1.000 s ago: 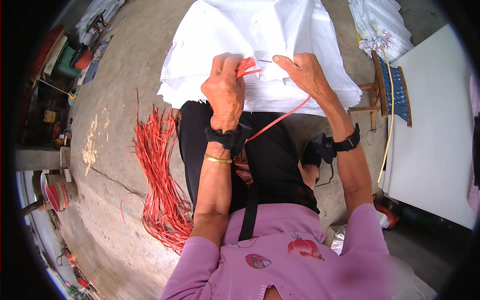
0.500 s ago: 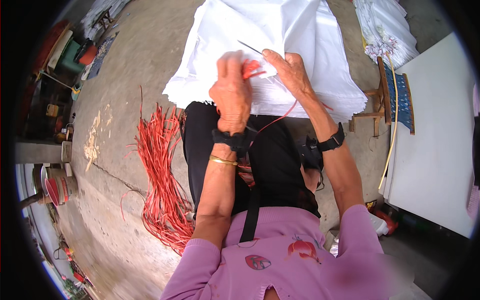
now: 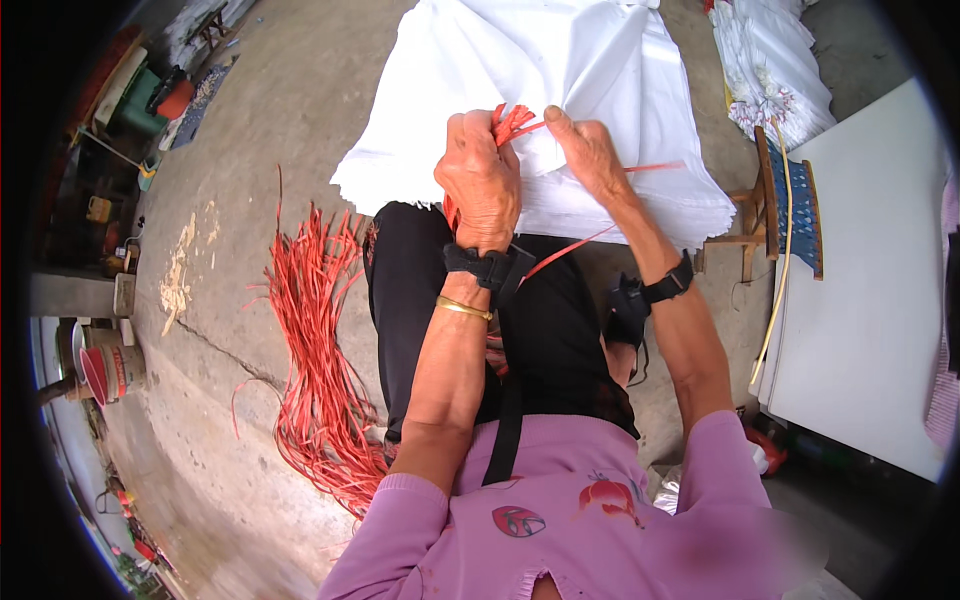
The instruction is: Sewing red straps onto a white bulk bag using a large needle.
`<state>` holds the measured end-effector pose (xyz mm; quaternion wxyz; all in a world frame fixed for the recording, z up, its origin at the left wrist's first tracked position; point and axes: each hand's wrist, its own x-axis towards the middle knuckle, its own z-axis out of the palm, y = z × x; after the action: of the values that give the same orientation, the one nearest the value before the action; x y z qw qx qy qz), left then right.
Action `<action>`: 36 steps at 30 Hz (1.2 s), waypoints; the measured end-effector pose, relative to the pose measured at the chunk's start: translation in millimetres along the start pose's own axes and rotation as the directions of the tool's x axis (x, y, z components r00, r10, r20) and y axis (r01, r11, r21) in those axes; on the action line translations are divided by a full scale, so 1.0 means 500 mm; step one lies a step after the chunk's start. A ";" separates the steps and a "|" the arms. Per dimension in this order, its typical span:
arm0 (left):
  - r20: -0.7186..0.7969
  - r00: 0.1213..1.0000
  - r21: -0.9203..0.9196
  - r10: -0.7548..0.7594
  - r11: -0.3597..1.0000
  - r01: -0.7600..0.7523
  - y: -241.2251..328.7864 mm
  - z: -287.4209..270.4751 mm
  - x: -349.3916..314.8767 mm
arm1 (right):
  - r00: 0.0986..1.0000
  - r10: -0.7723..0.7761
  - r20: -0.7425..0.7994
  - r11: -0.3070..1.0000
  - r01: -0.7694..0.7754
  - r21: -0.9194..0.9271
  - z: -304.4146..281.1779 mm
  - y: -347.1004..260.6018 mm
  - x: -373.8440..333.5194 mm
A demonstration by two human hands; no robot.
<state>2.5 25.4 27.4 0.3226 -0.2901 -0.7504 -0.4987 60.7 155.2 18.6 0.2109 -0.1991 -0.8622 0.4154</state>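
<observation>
My left hand (image 3: 480,182) is closed around a bunch of red plastic strips (image 3: 514,122), whose ends stick out past the fingers. To its right, my right hand (image 3: 590,158) pinches one red strip that stretches across from the bunch. A loose strip end (image 3: 657,167) shows beyond my right wrist, and another strip (image 3: 563,256) hangs between the forearms over my dark trousers. Both hands are above a stack of white cloth sheets (image 3: 425,100) in front of my knees. The dark needle seen earlier does not show now.
A long heap of red strips (image 3: 315,340) lies on the concrete floor at my left. To the right stand a wooden stool with blue webbing (image 3: 795,205), a large white panel (image 3: 860,280) and a white bundle (image 3: 770,75). Buckets (image 3: 110,370) sit at the far left.
My left hand has moved slightly right and turned, with the red bunch still in it. The needle at my right fingers has gone from sight, and a strip now runs taut between the hands.
</observation>
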 end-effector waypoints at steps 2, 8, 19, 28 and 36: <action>0.027 0.999 0.001 0.031 1.000 -0.031 0.005 0.002 0.011 | 0.989 0.137 -0.053 0.955 -0.118 0.271 0.031 0.003 -0.007; 0.094 0.990 0.025 0.102 0.994 -0.104 -0.018 -0.031 0.028 | 0.996 0.074 -0.041 0.994 -0.070 0.088 -0.003 -0.016 -0.003; 0.051 0.998 0.111 -0.030 0.993 0.025 0.001 -0.039 0.002 | 0.995 0.094 0.034 0.850 -0.098 0.518 0.029 -0.033 0.028; -0.070 0.997 0.173 -0.030 0.984 0.042 -0.046 -0.069 0.035 | 0.982 -0.188 0.031 0.962 0.191 -0.195 -0.019 -0.061 0.037; 0.081 0.997 0.055 0.014 0.998 -0.018 0.007 -0.026 -0.006 | 0.999 -0.006 0.043 0.953 -0.007 0.302 0.020 -0.050 0.037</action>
<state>9.4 14.1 31.0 0.3038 -0.3069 -0.7740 -0.4630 35.6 144.1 36.6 0.2199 -0.1555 -0.7929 0.5466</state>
